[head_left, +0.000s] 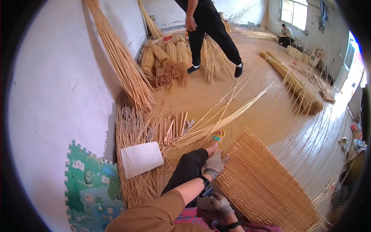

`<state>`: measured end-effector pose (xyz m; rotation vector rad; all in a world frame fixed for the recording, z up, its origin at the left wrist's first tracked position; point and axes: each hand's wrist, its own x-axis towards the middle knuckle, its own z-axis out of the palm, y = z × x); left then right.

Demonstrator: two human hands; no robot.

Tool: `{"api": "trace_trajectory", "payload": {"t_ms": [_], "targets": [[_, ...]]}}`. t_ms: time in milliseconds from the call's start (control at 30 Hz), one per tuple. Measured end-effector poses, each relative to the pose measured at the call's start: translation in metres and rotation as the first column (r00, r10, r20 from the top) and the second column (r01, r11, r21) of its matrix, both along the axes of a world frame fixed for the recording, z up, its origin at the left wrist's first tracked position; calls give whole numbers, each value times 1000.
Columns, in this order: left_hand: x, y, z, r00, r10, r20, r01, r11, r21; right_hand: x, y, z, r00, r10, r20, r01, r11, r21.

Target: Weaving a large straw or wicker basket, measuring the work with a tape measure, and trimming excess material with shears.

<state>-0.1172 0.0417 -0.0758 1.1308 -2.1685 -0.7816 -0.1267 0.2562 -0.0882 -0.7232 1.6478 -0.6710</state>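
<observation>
A large woven wicker panel (266,181) of tan rods slants across the lower right, close against my legs. At its upper left edge is my left hand (215,164), in a pale work glove, with the fingers closed at the border rods. Lower down, near my lap and beside the panel's left edge, my right hand (222,204) is gloved too. Its fingers are curled, and whatever they may hold is hidden. My foot in a yellow slipper (218,137) rests just beyond the panel's top corner.
Loose rods (135,135) and short sticks (174,125) lie ahead to the left, with a white board (142,159) on them. A green foam mat (92,185) borders the wall. One person (210,27) stands ahead among bundles; another (286,36) sits far right. A long bundle (295,85) lies right.
</observation>
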Motion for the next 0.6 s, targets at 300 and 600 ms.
{"api": "trace_trajectory", "payload": {"t_ms": [300,600], "targets": [[28,94,93,837,-381,-394,354,924,-142,14,120,73,674,-456,581,728,540,-421],[56,205,130,381,-916,-125,909,396,-132,19,141,115,495,-521,696,861,187,-473]]}}
